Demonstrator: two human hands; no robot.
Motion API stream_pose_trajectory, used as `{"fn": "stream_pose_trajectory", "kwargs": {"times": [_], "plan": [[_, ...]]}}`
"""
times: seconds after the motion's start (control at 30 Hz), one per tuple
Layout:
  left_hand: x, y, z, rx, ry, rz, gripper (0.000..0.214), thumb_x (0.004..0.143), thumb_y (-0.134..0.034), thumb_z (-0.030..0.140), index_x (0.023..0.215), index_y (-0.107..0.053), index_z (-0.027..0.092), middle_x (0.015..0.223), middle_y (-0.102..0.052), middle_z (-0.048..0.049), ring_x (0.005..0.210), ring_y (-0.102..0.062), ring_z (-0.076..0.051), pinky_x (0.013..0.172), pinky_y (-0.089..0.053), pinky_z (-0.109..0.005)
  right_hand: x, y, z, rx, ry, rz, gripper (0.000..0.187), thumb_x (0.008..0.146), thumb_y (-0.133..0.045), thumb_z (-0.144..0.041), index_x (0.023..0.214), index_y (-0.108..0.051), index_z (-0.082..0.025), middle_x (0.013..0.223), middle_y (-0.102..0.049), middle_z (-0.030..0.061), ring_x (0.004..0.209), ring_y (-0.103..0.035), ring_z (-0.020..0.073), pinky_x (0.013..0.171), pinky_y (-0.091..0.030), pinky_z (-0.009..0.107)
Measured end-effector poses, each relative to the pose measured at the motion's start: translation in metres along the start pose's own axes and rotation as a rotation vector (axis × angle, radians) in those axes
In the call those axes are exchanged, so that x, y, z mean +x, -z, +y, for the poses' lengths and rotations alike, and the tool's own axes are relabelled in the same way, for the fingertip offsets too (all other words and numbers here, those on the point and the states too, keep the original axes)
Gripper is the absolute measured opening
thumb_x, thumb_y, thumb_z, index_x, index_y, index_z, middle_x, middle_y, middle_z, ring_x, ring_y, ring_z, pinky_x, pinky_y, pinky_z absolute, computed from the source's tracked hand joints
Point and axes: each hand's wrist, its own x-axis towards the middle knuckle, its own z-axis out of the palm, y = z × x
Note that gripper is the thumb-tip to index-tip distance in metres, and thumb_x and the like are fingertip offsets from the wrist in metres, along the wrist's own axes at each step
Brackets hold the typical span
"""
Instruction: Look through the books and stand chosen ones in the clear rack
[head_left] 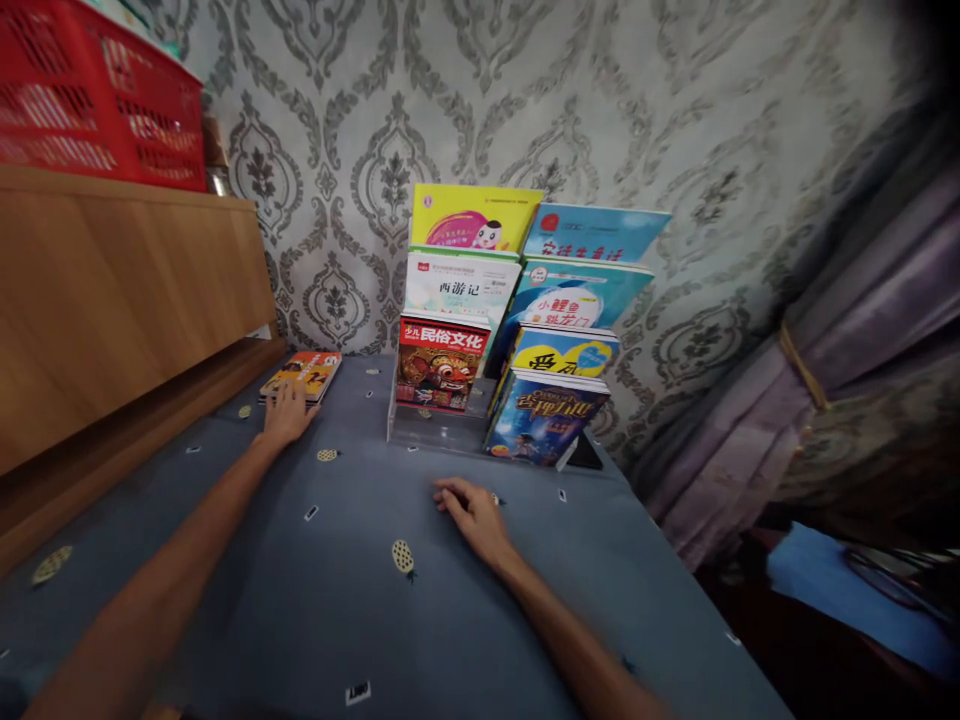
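My left hand [287, 412] reaches to the far left of the table and lies with spread fingers on the near end of a small stack of books [313, 372], whose top cover is orange. My right hand [474, 515] rests over the tablecloth in front of a clear book rack [442, 432], its fingers loosely bent and apart, holding nothing. Standing in the rack's left column are a red-covered book [442, 365], a white book [459, 283] and a yellow book [476, 215]. The right column has a dark blue book [546, 418] in front of several blue ones.
A blue-grey tablecloth [337, 560] with pineapple prints covers the table. On the left stands a wooden cabinet [135, 290] with a red plastic basket [105, 100] on top. A dark flat object [586, 453] lies behind the rack's right side. Purple curtains [742, 430] hang at the right.
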Motion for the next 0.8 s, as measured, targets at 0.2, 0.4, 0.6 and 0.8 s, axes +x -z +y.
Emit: {"fn": "stream_pose_trajectory", "kwargs": {"times": [0.2, 0.4, 0.6, 0.8], "plan": [[0.027, -0.007, -0.006, 0.041, -0.004, -0.025, 0.073, 0.093, -0.039, 0.052, 0.149, -0.034, 0.004, 0.154, -0.035, -0.0259, 0.146, -0.027, -0.038, 0.114, -0.026, -0.057, -0.002, 0.001, 0.002, -0.019, 0.020, -0.020, 0.031, 0.089, -0.047, -0.032, 0.103, -0.071, -0.019, 0.089, -0.076, 0.0091, 0.078, -0.073, 0.0230, 0.074, -0.056, 0.037], [0.050, -0.005, -0.002, 0.129, -0.053, -0.112, 0.062, 0.094, -0.035, 0.050, 0.136, -0.052, 0.007, 0.139, -0.054, -0.0264, 0.132, -0.048, -0.038, 0.106, -0.037, -0.055, -0.004, 0.004, 0.001, 0.013, 0.010, -0.029, 0.031, 0.091, -0.048, -0.035, 0.103, -0.071, -0.019, 0.090, -0.076, 0.0095, 0.079, -0.072, 0.0228, 0.074, -0.056, 0.036], [0.066, 0.001, 0.000, 0.181, -0.169, -0.156, 0.054, 0.097, -0.027, 0.038, 0.114, -0.067, 0.006, 0.117, -0.068, -0.0261, 0.109, -0.066, -0.037, 0.092, -0.049, -0.047, -0.003, 0.004, 0.005, 0.038, -0.023, -0.032, 0.030, 0.091, -0.048, -0.037, 0.103, -0.071, -0.021, 0.090, -0.076, 0.0089, 0.079, -0.071, 0.0229, 0.073, -0.057, 0.036], [0.060, 0.012, -0.004, 0.199, -0.268, -0.123, 0.048, 0.093, -0.028, 0.021, 0.132, -0.053, 0.008, 0.113, -0.069, -0.0255, 0.103, -0.068, -0.037, 0.086, -0.051, -0.050, -0.003, 0.004, 0.006, 0.011, -0.012, -0.028, 0.029, 0.092, -0.048, -0.035, 0.103, -0.072, -0.023, 0.087, -0.075, 0.0073, 0.077, -0.071, 0.0221, 0.071, -0.056, 0.034]]}}
